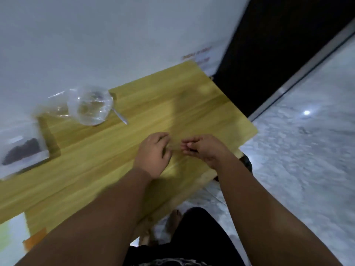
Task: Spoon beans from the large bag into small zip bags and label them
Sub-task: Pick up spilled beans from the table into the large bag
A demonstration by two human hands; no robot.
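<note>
The frame is motion-blurred. My left hand [153, 152] and my right hand [201, 148] meet over the right part of the wooden table [144, 104], fingers curled in a pinch. Between them they hold a thin clear small zip bag [175, 145], which is barely visible. A crumpled clear plastic bag [90, 106] lies at the table's far left, and a metal spoon [120, 115] pokes out from under it. At the left edge lies a flat clear bag of dark beans [23, 153].
A white wall runs behind the table. Right of it are a dark doorway [278, 54] and a pale speckled floor [307, 150]. An orange piece [35, 238] lies on the table's near left corner. My dark-clothed lap [192, 237] shows below the table edge.
</note>
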